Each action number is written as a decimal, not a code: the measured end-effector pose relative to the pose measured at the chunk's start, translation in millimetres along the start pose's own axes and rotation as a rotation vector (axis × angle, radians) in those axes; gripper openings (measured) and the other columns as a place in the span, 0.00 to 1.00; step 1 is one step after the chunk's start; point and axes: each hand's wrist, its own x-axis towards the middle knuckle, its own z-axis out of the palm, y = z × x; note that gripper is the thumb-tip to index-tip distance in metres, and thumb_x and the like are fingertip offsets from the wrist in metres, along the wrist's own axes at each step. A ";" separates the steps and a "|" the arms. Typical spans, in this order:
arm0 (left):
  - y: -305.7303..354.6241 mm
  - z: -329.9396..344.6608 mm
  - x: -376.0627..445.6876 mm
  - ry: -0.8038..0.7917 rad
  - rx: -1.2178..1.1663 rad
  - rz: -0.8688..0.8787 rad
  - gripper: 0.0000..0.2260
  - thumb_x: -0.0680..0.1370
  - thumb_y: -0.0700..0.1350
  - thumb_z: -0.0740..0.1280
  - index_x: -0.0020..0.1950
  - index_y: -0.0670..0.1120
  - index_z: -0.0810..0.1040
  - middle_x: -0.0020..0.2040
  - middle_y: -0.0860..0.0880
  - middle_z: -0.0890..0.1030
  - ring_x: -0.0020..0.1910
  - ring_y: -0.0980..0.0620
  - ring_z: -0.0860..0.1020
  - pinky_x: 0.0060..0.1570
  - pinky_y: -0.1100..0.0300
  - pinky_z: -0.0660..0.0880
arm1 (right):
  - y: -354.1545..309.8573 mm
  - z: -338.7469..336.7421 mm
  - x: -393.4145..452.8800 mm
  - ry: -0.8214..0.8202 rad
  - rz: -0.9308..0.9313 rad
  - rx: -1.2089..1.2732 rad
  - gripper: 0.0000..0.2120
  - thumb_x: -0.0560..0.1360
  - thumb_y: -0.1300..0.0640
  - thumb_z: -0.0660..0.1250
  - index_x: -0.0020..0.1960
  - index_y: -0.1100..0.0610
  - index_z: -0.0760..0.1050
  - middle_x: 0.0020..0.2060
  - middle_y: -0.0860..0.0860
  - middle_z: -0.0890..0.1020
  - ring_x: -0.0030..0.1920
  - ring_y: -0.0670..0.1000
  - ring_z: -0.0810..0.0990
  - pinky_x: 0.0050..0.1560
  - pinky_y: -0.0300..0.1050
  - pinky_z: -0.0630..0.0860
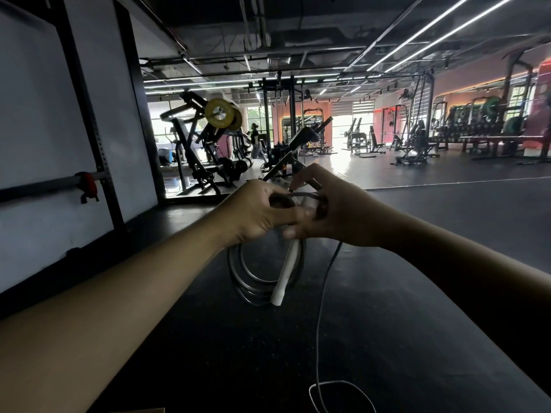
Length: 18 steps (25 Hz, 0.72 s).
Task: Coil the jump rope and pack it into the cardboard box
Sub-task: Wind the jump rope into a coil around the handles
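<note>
Jump rope: mostly coiled, held up in front of the chest over the dark floor. Several loops hang below the left hand, whose grip is curled round the top of the bundle. One white handle hangs from the same bunch, long axis near vertical, tilted slightly, free end down-left.

Right hand is just beside the left, touching or nearly so, fingers pinching the strand at the top of the coil. So both grips are holding rope, neither spread wide.

Key relation: the uncoiled tail drops from under the right hand, runs down toward the person and ends in a loose loop on the floor at the bottom edge. The slack lies below and right of the coil, so the right hand is the nearer one to feed it; the left just anchors.

Second handle not visible. A brown corner at bottom left may be the cardboard box; can't confirm.

Judgement: a few wraps remain, packing not started.
</note>
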 end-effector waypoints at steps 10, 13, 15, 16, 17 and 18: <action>-8.0 4.1 -6.5 0.768 -0.735 -0.260 0.13 0.74 0.60 0.73 0.41 0.50 0.82 0.23 0.56 0.75 0.20 0.58 0.61 0.22 0.65 0.57 | 19.2 1.2 -29.8 0.118 0.324 0.465 0.29 0.78 0.31 0.58 0.51 0.55 0.83 0.36 0.56 0.74 0.32 0.54 0.71 0.32 0.47 0.72; -0.3 13.1 -1.8 0.914 -0.835 -0.366 0.16 0.74 0.63 0.72 0.41 0.51 0.81 0.17 0.56 0.70 0.17 0.59 0.59 0.19 0.65 0.57 | 4.8 27.7 -25.7 0.127 0.294 0.585 0.30 0.77 0.30 0.55 0.55 0.53 0.80 0.38 0.55 0.79 0.29 0.48 0.66 0.29 0.42 0.64; 2.6 23.4 1.0 0.953 -0.881 -0.423 0.19 0.72 0.65 0.72 0.40 0.49 0.80 0.18 0.57 0.70 0.16 0.58 0.59 0.18 0.66 0.57 | -11.0 43.2 -17.8 0.222 0.276 0.705 0.27 0.79 0.34 0.57 0.60 0.54 0.78 0.44 0.58 0.85 0.27 0.45 0.65 0.27 0.41 0.62; 2.7 26.6 1.8 0.969 -0.903 -0.449 0.20 0.72 0.66 0.72 0.40 0.49 0.80 0.19 0.57 0.70 0.16 0.58 0.59 0.18 0.66 0.57 | -17.0 47.7 -13.7 0.287 0.274 0.753 0.24 0.81 0.37 0.57 0.62 0.55 0.78 0.44 0.57 0.86 0.25 0.44 0.66 0.26 0.40 0.61; 1.7 28.0 1.8 0.978 -0.919 -0.465 0.20 0.71 0.67 0.72 0.40 0.49 0.81 0.20 0.57 0.71 0.16 0.58 0.60 0.19 0.65 0.58 | -20.2 49.8 -10.2 0.339 0.277 0.788 0.22 0.82 0.40 0.58 0.62 0.56 0.78 0.41 0.55 0.86 0.24 0.43 0.67 0.25 0.40 0.60; 0.1 28.2 2.1 0.974 -0.926 -0.469 0.21 0.71 0.67 0.72 0.40 0.49 0.81 0.20 0.56 0.71 0.16 0.58 0.60 0.20 0.64 0.59 | -21.9 49.8 -7.3 0.376 0.286 0.810 0.21 0.83 0.41 0.58 0.61 0.57 0.78 0.36 0.53 0.83 0.23 0.42 0.67 0.25 0.40 0.60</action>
